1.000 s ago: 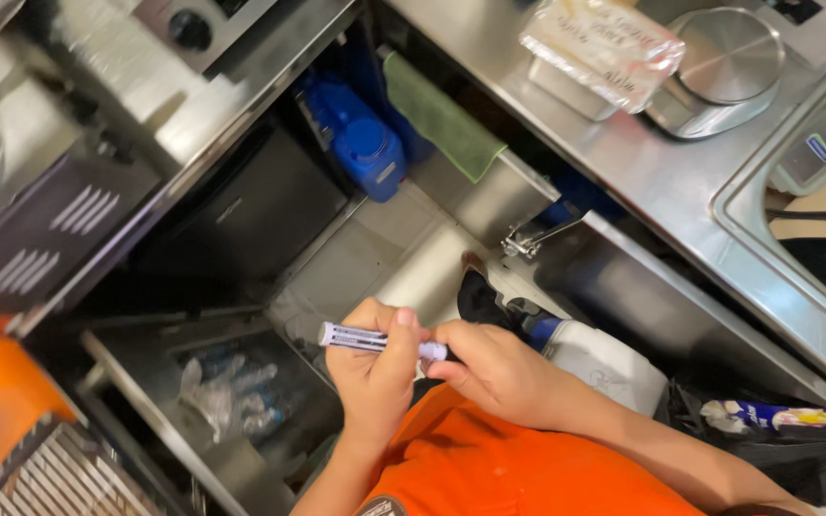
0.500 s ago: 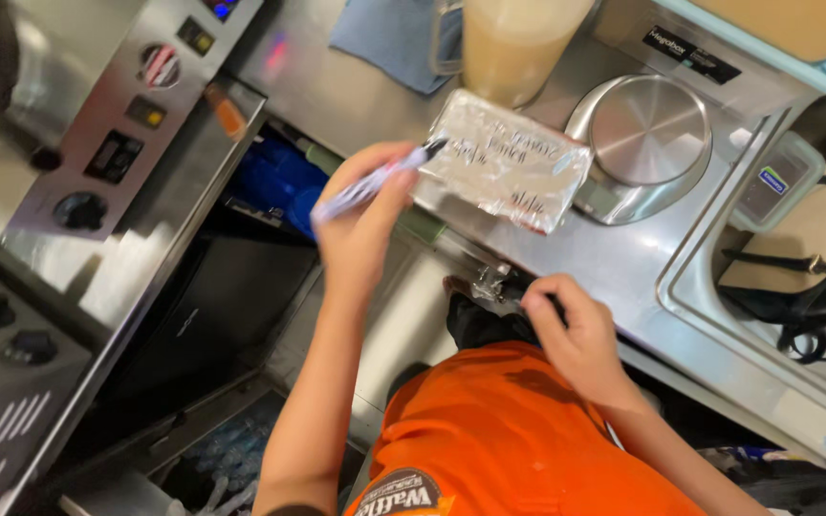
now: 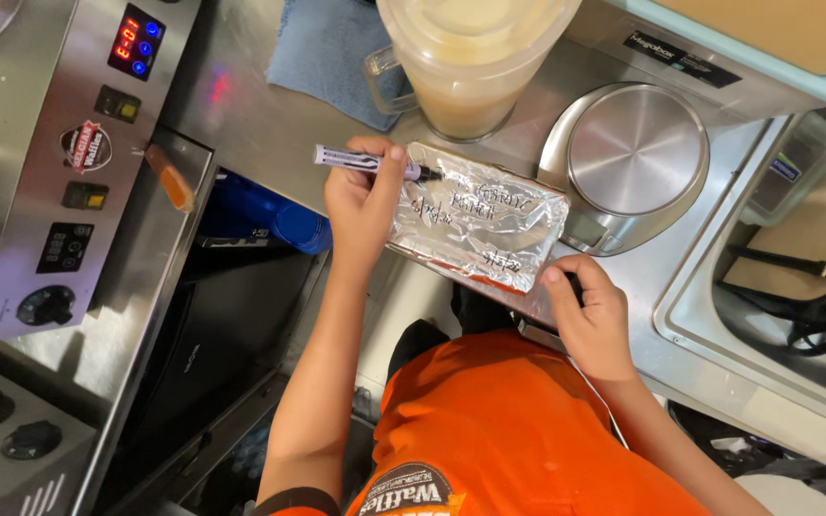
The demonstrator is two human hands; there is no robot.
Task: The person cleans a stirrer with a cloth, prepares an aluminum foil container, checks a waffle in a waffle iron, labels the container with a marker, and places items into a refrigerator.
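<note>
A flat foil-wrapped packet with dark handwriting on it lies on the steel counter. My left hand grips a purple marker, and the marker's tip touches the packet's far left corner. My right hand rests at the packet's near right corner, its index fingertip pressing on the foil edge. A small dark thing shows between its curled fingers; I cannot tell what it is. My orange shirt fills the bottom of the view.
A plastic pitcher of beige liquid stands just beyond the packet, next to a blue cloth. A round steel scale sits to the right, with a sink past it. A machine with a control panel is on the left, with blue containers under the counter.
Both hands held the marker low by my waist a second ago. My left hand raised it to the foil packet, and my right hand came up onto the packet's corner.
</note>
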